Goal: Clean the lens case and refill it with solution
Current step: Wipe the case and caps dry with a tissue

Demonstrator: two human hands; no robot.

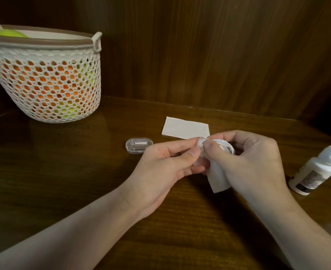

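Observation:
Both my hands meet above the middle of the wooden table. My left hand (pixel 166 168) pinches a small white lens case (pixel 226 146), mostly hidden between the fingers. My right hand (pixel 246 162) presses a white tissue (pixel 218 178) into the case with thumb and fingers; the tissue's loose end hangs down below the hands. A white solution bottle (pixel 314 171) with its cap on stands tilted in view at the right edge of the table.
A folded white tissue (pixel 185 128) lies flat just behind my hands. A small clear plastic box (pixel 139 146) holding tweezers sits to the left of them. A white mesh basket (pixel 43 78) with orange and green things stands at the back left, against the wooden wall.

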